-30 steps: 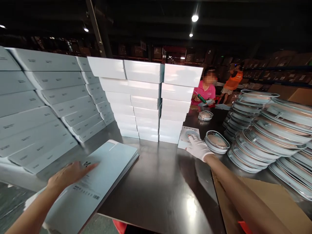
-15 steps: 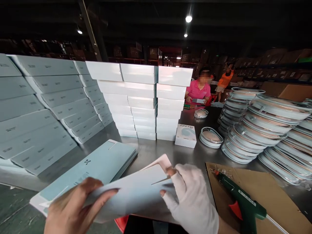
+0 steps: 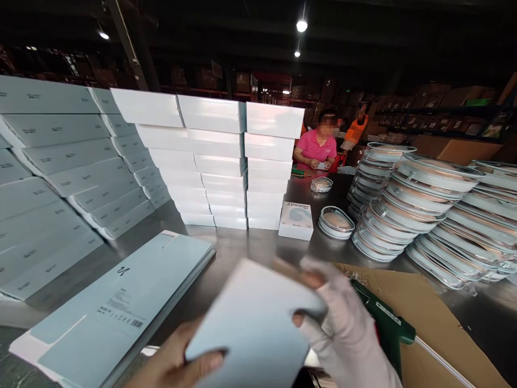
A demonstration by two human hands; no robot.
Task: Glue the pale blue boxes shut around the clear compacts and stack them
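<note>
A pale blue-white carton (image 3: pixel 250 318), blurred by motion, is held tilted up in front of me between both hands. My left hand (image 3: pixel 173 358), bare, grips its lower left, the thumb lying across the near face. At the right side my right hand (image 3: pixel 343 323), in a white glove with bare fingertips, has thumb and fingers closed on the carton's edge. To the left lies a stack of flat pale-blue cartons (image 3: pixel 161 285) with a printed logo and barcode. A green glue gun (image 3: pixel 383 315) rests right of my right hand, partly hidden by it.
White boxes (image 3: pixel 216 145) are piled high behind, with more boxes (image 3: pixel 84 175) at left. A small printed box (image 3: pixel 296 221) and an oval clear case (image 3: pixel 336 222) stand beside stacked clear cases (image 3: pixel 404 215). Brown cardboard (image 3: pixel 444 328) lies under the glue gun. A person in pink (image 3: pixel 317 145) sits opposite.
The carton has swung from lying nearly level to a steeper tilt, its broad face toward me. Both hands moved right with it. My view has turned slightly right.
</note>
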